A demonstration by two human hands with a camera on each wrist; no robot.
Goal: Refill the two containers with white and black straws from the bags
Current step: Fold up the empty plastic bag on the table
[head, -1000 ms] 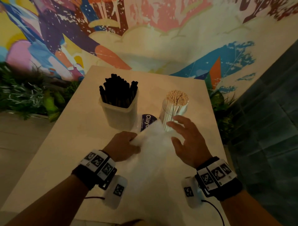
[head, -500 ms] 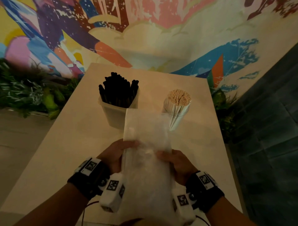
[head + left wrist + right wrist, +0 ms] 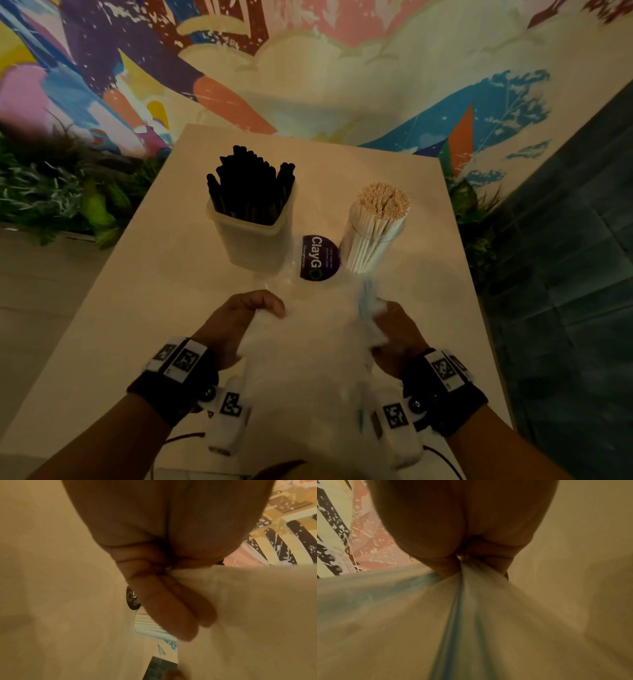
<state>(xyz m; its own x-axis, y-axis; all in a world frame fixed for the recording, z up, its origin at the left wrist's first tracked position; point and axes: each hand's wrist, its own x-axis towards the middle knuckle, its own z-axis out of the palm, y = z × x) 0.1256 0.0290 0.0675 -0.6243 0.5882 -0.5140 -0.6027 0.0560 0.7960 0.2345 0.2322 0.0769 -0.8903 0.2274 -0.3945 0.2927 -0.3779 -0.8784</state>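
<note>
A square translucent container [image 3: 255, 236] full of black straws [image 3: 250, 185] stands at the table's middle left. Right of it a clear round container [image 3: 371, 240] holds white straws [image 3: 382, 205]. A crumpled translucent plastic bag [image 3: 318, 342] with a blue strip lies near me, stretched between both hands. My left hand [image 3: 239, 322] grips the bag's left edge, fingers curled [image 3: 164, 601]. My right hand [image 3: 394, 335] pinches the bag's right edge [image 3: 462, 574]. I see no straws in the bag.
A purple round "ClayGo" sticker [image 3: 317, 257] lies on the pale table [image 3: 137, 308] between the two containers. Green plants [image 3: 51, 195] line the left side and stand at the far right corner. A painted mural wall rises behind the table. Dark tiled floor is on the right.
The bag, held upright in front of the containers half a second ago, now lies lower and flatter. My hands have spread apart along its edges, uncovering the sticker and the white straws.
</note>
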